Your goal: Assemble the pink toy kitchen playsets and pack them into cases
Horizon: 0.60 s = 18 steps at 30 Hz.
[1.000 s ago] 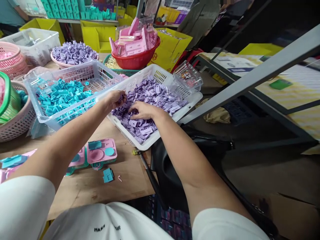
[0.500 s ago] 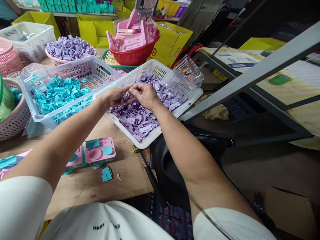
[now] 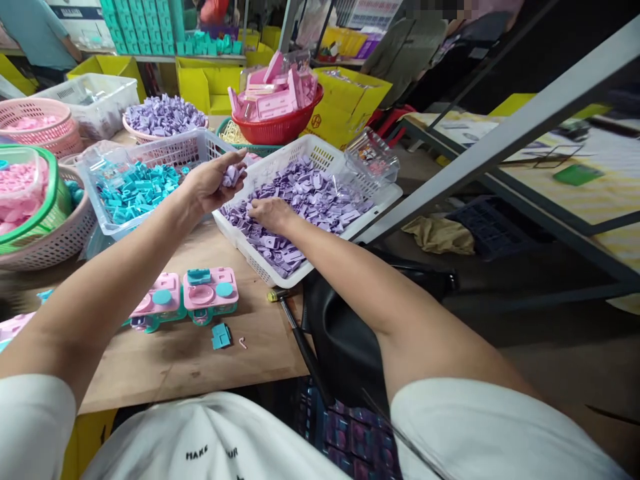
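My left hand (image 3: 216,181) is raised over the near left side of a white plastic basket (image 3: 260,268), its fingers curled round several small purple plastic pieces (image 3: 231,177). Inside that basket lies a heap of loose purple pieces (image 3: 320,193). My right hand (image 3: 273,213) is down at the heap's left part, fingers bent and drawn together among the pieces; what is between its fingertips is hidden. On the table, near my left forearm, stand pink and teal toy units (image 3: 210,293) with round basins. A flat teal piece (image 3: 221,336) and a tiny pink hook (image 3: 243,343) lie before them.
Left of the white basket is a clear basket (image 3: 115,230) of teal parts. Behind stands a red bowl (image 3: 285,127) of pink parts. A hammer (image 3: 300,333) lies at the table's right edge, beside a black bag (image 3: 345,320). A grey metal post (image 3: 490,140) slants across the right.
My hands came together over the basket, then parted. The left rose with purple pieces in it; the right went back down to the heap. The view has shifted slightly.
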Each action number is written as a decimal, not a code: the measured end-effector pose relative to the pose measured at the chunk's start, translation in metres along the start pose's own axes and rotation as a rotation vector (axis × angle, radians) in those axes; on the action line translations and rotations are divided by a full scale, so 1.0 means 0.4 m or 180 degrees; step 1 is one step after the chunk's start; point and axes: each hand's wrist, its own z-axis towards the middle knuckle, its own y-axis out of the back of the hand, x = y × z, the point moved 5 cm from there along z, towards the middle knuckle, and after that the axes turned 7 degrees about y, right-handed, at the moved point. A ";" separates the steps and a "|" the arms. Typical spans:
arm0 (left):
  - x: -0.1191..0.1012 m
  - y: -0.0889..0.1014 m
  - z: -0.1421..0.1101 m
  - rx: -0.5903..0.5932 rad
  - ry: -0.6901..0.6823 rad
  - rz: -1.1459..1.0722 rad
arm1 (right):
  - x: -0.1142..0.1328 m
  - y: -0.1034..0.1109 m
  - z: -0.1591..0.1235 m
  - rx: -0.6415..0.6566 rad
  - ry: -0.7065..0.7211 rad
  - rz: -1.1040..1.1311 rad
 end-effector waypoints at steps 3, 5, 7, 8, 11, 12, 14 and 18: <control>0.002 0.030 -0.108 -0.0122 -0.0080 0.0185 | -0.012 0.041 -0.007 -0.0614 -0.0487 0.1002; 0.012 0.061 -0.164 -0.0272 -0.0178 0.0318 | -0.022 0.066 -0.020 -0.0947 -0.0818 0.1456; 0.026 0.094 -0.204 -0.0405 -0.0256 0.0436 | -0.029 0.079 -0.042 -0.1132 -0.1168 0.1866; 0.033 0.108 -0.217 -0.0464 -0.0286 0.0492 | -0.029 0.082 -0.056 -0.1193 -0.1330 0.2100; 0.055 0.129 -0.240 -0.0590 -0.0396 0.0732 | -0.008 0.093 -0.111 -0.1313 -0.1549 0.2714; 0.063 0.126 -0.245 -0.0607 -0.0467 0.0842 | 0.006 0.099 -0.131 -0.1355 -0.1548 0.2906; 0.077 0.106 -0.254 -0.0606 -0.0632 0.1056 | 0.045 0.114 -0.170 -0.1406 -0.1476 0.3231; 0.105 0.058 -0.264 -0.0365 -0.0636 0.1169 | 0.160 0.131 -0.224 -0.1194 -0.1176 0.3768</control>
